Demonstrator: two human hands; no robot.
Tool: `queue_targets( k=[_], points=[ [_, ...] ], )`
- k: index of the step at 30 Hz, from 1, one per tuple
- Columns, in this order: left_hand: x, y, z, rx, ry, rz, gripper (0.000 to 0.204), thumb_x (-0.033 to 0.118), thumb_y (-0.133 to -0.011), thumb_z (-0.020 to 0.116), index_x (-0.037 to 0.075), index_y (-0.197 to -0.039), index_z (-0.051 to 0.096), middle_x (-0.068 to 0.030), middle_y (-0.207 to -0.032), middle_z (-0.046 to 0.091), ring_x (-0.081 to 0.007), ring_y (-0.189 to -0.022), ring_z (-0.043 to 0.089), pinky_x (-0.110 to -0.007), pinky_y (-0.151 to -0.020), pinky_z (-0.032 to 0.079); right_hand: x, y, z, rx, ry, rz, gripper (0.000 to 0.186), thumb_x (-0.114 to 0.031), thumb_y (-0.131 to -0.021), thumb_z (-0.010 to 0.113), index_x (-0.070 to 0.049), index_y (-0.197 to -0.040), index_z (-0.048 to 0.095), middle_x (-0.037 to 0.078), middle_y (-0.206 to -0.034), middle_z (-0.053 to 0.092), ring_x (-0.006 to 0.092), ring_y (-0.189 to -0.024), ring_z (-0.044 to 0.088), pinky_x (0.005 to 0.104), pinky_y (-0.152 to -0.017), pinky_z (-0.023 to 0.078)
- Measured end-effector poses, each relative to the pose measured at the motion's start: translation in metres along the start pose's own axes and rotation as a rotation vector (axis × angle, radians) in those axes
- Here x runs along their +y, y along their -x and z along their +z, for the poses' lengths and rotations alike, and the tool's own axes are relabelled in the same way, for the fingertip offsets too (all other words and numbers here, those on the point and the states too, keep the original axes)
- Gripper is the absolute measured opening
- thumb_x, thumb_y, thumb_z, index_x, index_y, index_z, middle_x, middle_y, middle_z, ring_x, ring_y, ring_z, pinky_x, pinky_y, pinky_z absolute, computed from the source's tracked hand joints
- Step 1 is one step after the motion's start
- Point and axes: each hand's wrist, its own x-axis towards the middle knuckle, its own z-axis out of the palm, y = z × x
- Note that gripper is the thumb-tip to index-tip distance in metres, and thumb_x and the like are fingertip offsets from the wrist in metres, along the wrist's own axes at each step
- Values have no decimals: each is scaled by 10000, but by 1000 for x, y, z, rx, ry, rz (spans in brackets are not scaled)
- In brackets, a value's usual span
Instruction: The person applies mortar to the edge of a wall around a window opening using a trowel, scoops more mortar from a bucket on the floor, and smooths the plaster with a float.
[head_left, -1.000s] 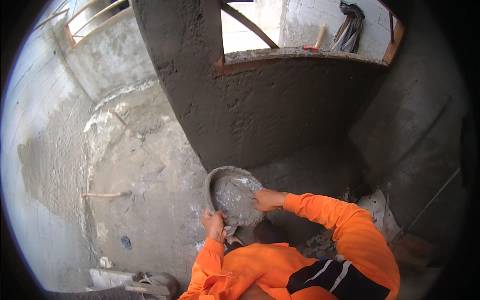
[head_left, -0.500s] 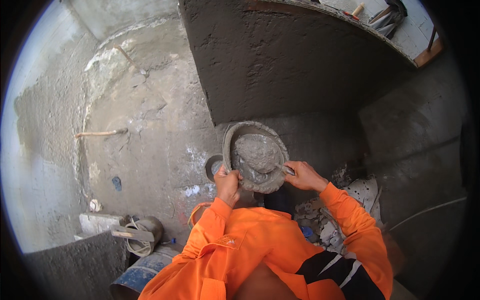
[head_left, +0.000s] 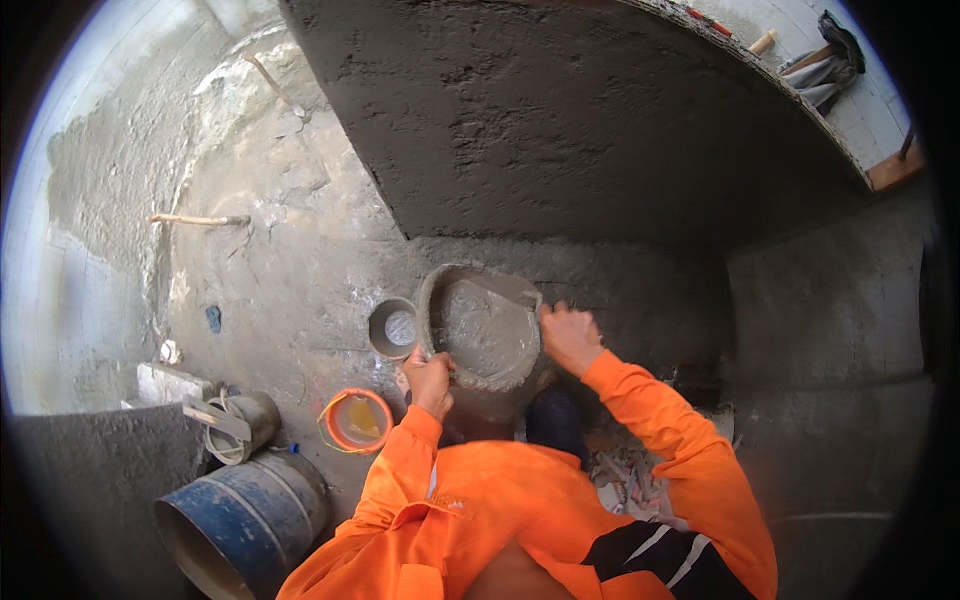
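A mortar-caked bucket (head_left: 432, 318) is in front of me, with wet grey mortar (head_left: 480, 325) spread inside it. My left hand (head_left: 430, 382) grips its near left rim, thumb over the edge. At the right rim, my right hand (head_left: 572, 338) is closed around the handle of a trowel (head_left: 518, 290). The trowel's grey blade seems to lie against the inner far right wall; mortar covers it and my fingers hide the handle. A smaller round pail (head_left: 378, 330) stands just left of the bucket.
An orange-rimmed pail (head_left: 357, 420) stands near my left forearm. Beyond it are a blue drum (head_left: 245, 520) on its side and a dirty pail (head_left: 250, 425). A large mortar-coated panel (head_left: 560, 130) rises ahead. Rubble (head_left: 635, 485) lies by my right side, and a wooden-handled tool (head_left: 200, 219) at left.
The bucket has shifted slightly left and down, and its rounded mortar heap no longer shows. My right hand has moved up and left with the trowel. The view has shifted, revealing the orange-rimmed pail.
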Motion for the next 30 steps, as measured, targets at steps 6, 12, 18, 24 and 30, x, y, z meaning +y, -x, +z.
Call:
queue_targets(
  k=[6, 12, 18, 24, 30],
  points=[
    [-132, -28, 23, 264, 42, -87, 376, -90, -680, 500, 36, -1021, 595, -10, -696, 536, -107, -571, 495, -246, -482, 382, 44, 12, 82, -248, -275, -179, 265, -127, -732, 604, -14, -972, 583, 175, -817, 622, 353, -788, 658, 428, -647, 527],
    [-259, -92, 57, 254, 26, -187, 221, -42, -712, 515, 46, -899, 592, -11, -655, 537, -108, -534, 484, -253, -476, 370, 136, -9, 208, -208, -169, -80, 368, -153, -779, 578, -96, -1137, 511, 182, -916, 601, 364, -791, 632, 478, -642, 500],
    [-409, -192, 57, 194, -35, -176, 242, -68, -720, 499, 28, -910, 612, -30, -648, 566, -106, -516, 491, -255, -458, 368, 183, -50, 332, -216, 34, -70, 320, -86, -759, 584, -89, -1077, 543, 157, -857, 601, 327, -747, 638, 440, -627, 494],
    [-507, -238, 15, 78, -29, -161, 251, -76, -720, 510, 27, -929, 601, -30, -687, 596, -101, -526, 516, -237, -457, 397, 170, -95, 439, -127, 283, -334, 289, -54, -737, 598, -29, -1024, 575, 121, -801, 587, 293, -717, 634, 422, -601, 496],
    [-503, -240, -11, 19, -43, -289, 426, 156, -820, 630, 34, -1203, 489, -124, -1045, 607, -208, -867, 621, -333, -684, 530, 126, -74, 538, -474, 211, -310, 219, -54, -766, 553, -2, -977, 576, 213, -871, 627, 311, -799, 649, 419, -624, 515]
  ],
)
